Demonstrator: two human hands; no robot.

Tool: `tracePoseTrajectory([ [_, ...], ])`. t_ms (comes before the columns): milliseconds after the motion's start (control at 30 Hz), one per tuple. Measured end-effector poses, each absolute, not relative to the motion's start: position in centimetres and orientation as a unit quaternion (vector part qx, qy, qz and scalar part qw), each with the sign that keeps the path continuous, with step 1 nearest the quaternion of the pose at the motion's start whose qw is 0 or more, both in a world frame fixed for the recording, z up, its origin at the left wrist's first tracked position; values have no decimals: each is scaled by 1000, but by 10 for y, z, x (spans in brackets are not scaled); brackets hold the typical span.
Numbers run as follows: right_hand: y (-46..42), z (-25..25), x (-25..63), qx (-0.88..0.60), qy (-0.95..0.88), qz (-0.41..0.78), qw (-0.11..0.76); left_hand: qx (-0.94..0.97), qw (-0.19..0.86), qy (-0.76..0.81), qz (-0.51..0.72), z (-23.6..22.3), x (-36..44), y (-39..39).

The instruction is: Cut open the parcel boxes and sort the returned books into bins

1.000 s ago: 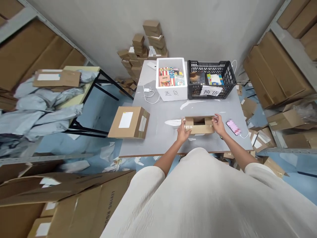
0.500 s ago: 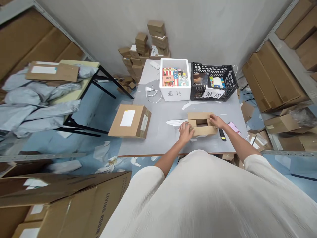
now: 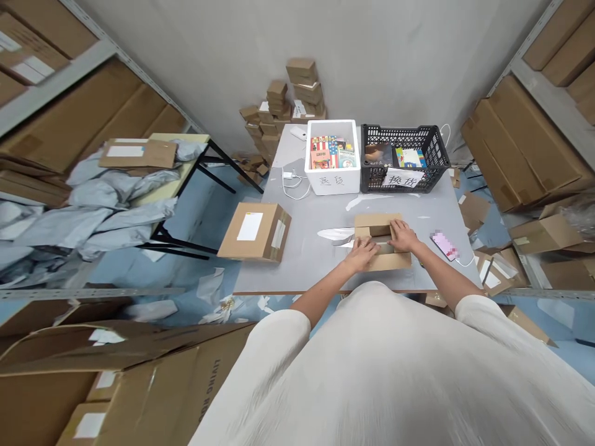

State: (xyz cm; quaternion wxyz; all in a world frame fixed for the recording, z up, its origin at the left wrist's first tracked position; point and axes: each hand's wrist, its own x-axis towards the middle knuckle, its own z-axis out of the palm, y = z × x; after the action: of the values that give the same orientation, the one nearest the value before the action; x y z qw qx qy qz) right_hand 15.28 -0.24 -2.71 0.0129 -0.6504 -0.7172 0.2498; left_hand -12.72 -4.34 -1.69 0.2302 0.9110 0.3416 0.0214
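Observation:
A small cardboard box (image 3: 388,262) lies on the grey table (image 3: 297,272) with its long flaps folded out. My left hand (image 3: 364,253) grips the box's left end, fingers over the short flap. At the other end my right hand (image 3: 402,235) holds the right flap, fingertips reaching in at the opening. What lies inside is mostly hidden by my hands. A pink-screened phone (image 3: 444,245) rests right of the box, a cable running from it. White paper scraps (image 3: 335,235) lie to the left.
At the table's back stand a white foam box (image 3: 333,182) and a black plastic crate (image 3: 404,176), both holding books. A larger taped carton (image 3: 255,232) sits on the left edge. Grey parcels (image 3: 116,192) cover a side table. Shelves of cartons flank both sides.
Both hands have moved inward over the box, and its opening looks wider. The black-and-yellow cutter beside it is now almost wholly hidden. The view has shifted slightly.

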Motion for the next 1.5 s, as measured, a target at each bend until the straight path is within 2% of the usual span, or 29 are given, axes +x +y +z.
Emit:
tracePoseTrajectory([
  [133, -1, -27, 156, -648, -711, 273, 34, 899, 195, 389, 57, -10, -137, -50],
  [267, -1, -21, 172, -619, -715, 306, 110, 855, 150, 489, 85, -7, -165, -62],
  [400, -16, -14, 200, -627, -702, 271, 202, 826, 159, 536, 76, -15, -178, -62],
  [533, -37, -16, 228, -678, -659, 249, 209, 834, 198, 511, 63, -23, -172, -43],
  [800, -52, -22, 242, -723, -646, 203, 136, 837, 252, 486, 18, -35, -169, 2],
  [933, -44, 5, 230, -711, -681, 152, 91, 836, 268, 478, 15, -42, -171, 6],
  [1033, -30, 30, 203, -662, -736, 97, 103, 838, 271, 474, 9, -41, -170, 4],
  [1100, -18, 40, 176, -601, -787, 100, 98, 837, 275, 473, -14, -37, -169, 2],
  [1167, -5, 41, 145, -530, -834, 146, 47, 836, 279, 471, -44, -31, -168, 1],
  [1333, 18, 10, 87, -441, -854, 169, -220, 834, 274, 475, -62, -21, -162, -1],
  [1400, 23, -7, 77, -421, -857, 155, -254, 834, 272, 476, -62, -20, -159, -2],
  [1500, 31, -35, 73, -372, -878, 157, -257, 833, 271, 478, -69, -20, -157, -3],
])
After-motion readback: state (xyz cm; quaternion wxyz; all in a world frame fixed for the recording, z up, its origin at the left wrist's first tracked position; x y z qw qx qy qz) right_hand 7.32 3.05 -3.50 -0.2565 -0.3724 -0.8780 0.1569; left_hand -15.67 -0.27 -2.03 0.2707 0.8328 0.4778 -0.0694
